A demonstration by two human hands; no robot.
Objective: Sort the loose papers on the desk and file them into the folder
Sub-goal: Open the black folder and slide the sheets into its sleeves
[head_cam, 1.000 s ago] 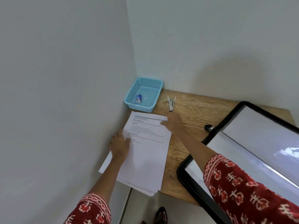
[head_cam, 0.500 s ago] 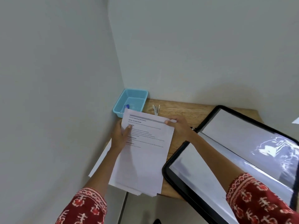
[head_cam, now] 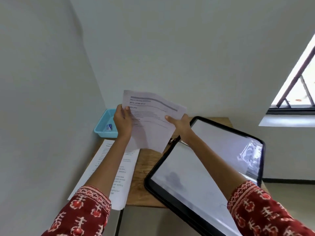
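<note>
- Both hands, left hand (head_cam: pixel 123 120) and right hand (head_cam: pixel 181 123), pinched the sheet (head_cam: pixel 151 123) by its side edges, fingers curled, up above the counter (head_cam: pixel 146 169).
- Looked light and floppy, sagging mid-page, so I'd grip both edges.
- Folder (head_cam: pixel 213 160) lay open to the right.

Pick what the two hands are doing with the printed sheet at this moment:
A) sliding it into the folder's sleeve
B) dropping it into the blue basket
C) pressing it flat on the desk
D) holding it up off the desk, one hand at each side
D: the left hand and right hand each grip a side of the printed sheet, raised above the desk.
</note>
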